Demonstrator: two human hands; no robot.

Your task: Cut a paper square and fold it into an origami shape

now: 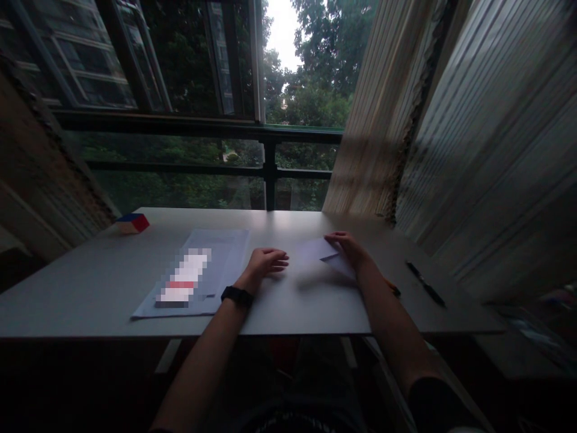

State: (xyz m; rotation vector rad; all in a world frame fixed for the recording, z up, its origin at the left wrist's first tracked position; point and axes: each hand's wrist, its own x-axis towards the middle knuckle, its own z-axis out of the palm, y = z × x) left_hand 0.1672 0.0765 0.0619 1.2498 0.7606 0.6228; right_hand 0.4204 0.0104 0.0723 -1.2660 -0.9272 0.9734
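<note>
A small white piece of paper (311, 249), seemingly folded, is in my right hand (348, 245), its upper right edge pinched between thumb and fingers. Part of the paper hangs down beside my right forearm, and a shadow falls on the table under it. My left hand (267, 262) is just left of the paper, apart from it, with fingers loosely stretched and nothing in them. A black watch band (237, 296) is on that wrist. Left of it lie printed sheets (228, 252), partly blurred out.
The white table (103, 294) reaches to the window railing (269, 171). A coloured cube (134, 223) sits at the far left. On the right lie a black pen-like object (425, 284) and an orange and black item (393, 287), mostly behind my right forearm. Curtains (365, 120) hang at the sides.
</note>
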